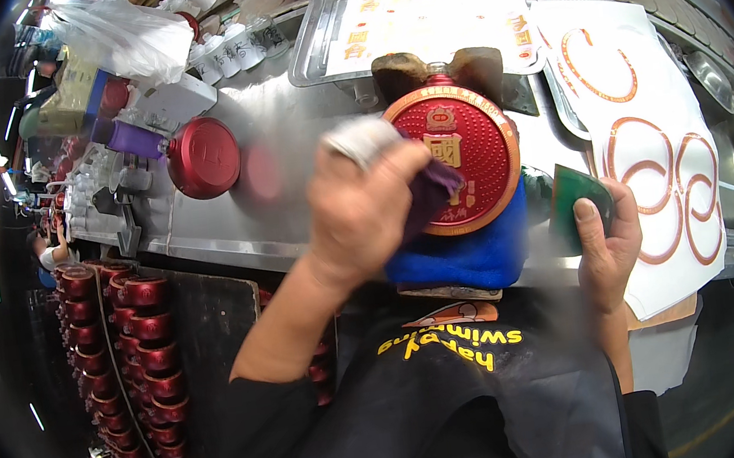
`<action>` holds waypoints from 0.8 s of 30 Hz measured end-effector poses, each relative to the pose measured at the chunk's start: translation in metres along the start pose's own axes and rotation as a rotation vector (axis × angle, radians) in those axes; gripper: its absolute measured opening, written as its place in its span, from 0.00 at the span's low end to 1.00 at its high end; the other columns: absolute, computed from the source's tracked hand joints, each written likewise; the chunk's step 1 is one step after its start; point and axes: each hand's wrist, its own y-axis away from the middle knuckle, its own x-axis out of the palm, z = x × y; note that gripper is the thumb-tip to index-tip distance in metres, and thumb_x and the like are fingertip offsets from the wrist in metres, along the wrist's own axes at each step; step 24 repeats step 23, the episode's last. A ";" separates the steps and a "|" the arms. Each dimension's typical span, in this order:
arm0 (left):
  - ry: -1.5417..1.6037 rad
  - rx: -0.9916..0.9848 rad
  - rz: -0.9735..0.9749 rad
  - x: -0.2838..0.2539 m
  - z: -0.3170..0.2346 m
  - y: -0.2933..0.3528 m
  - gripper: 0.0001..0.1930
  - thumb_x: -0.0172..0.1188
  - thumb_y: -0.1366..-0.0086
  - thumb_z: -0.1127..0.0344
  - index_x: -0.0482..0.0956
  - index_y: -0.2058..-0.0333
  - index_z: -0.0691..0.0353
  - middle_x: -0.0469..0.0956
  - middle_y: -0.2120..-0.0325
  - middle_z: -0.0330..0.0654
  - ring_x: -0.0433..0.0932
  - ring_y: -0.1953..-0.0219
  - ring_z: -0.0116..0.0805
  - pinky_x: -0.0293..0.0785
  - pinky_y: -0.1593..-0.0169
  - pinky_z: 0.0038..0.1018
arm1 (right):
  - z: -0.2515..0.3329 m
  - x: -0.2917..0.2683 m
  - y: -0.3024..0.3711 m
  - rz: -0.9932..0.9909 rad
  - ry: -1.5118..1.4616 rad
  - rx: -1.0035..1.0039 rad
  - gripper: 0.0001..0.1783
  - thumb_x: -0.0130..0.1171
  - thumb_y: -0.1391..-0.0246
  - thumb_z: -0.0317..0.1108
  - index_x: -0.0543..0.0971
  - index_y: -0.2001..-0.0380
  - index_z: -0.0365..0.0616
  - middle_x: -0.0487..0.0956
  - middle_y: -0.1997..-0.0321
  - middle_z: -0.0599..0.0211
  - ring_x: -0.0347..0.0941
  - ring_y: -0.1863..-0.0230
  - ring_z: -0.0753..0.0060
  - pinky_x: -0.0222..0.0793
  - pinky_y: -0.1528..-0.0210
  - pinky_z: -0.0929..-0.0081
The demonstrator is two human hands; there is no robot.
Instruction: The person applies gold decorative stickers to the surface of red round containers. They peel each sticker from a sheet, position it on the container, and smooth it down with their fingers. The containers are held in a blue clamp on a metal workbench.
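Note:
A round, flat red bottle (487, 156) with a gold decal rim and raised gold characters lies on a blue cloth pad (456, 259). Its neck rests in a dark, worn cradle (477, 67). My left hand (352, 213) is closed around a purple cloth (427, 197) at the bottle's left edge. A whitish, motion-blurred piece (362, 142) sticks out above the same fist; I cannot tell its kind. To the right of the bottle, my right hand (605, 238) pinches a thin green scraper sheet (578, 194) between thumb and fingers, apart from the bottle.
Behind stands a metal tray (309, 64) with decal sheets. White paper (654, 282) carrying ring-shaped decals (643, 188) covers the right side. Left on the metal table are another red bottle (203, 157) and small white cups (225, 53). Stacked red bottles (155, 353) fill the lower left.

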 end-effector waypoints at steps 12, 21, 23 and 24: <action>-0.151 0.065 0.176 0.015 -0.049 0.034 0.24 0.67 0.46 0.77 0.86 0.48 0.60 0.82 0.52 0.47 0.74 0.49 0.48 0.73 0.43 0.38 | 0.002 0.003 0.002 0.052 0.042 -0.095 0.12 0.60 0.29 0.33 0.75 0.48 0.39 0.79 0.57 0.73 0.72 0.57 0.85 0.69 0.52 0.85; -0.042 0.047 0.160 0.030 -0.035 0.009 0.16 0.65 0.42 0.76 0.85 0.55 0.60 0.80 0.55 0.48 0.77 0.54 0.50 0.76 0.48 0.39 | 0.006 0.001 0.003 0.017 0.038 -0.068 0.14 0.65 0.33 0.32 0.76 0.50 0.38 0.79 0.57 0.71 0.73 0.57 0.83 0.70 0.51 0.83; -0.056 0.110 0.151 0.027 -0.032 0.011 0.15 0.66 0.42 0.74 0.84 0.55 0.57 0.80 0.54 0.48 0.77 0.54 0.50 0.78 0.49 0.41 | 0.006 0.000 0.000 0.016 0.039 -0.076 0.15 0.66 0.33 0.33 0.76 0.50 0.38 0.79 0.57 0.71 0.73 0.56 0.83 0.70 0.51 0.83; -0.056 0.110 0.151 0.027 -0.032 0.011 0.15 0.66 0.42 0.74 0.84 0.55 0.57 0.80 0.54 0.48 0.77 0.54 0.50 0.78 0.49 0.41 | 0.006 0.000 0.000 0.016 0.039 -0.076 0.15 0.66 0.33 0.33 0.76 0.50 0.38 0.79 0.57 0.71 0.73 0.56 0.83 0.70 0.51 0.83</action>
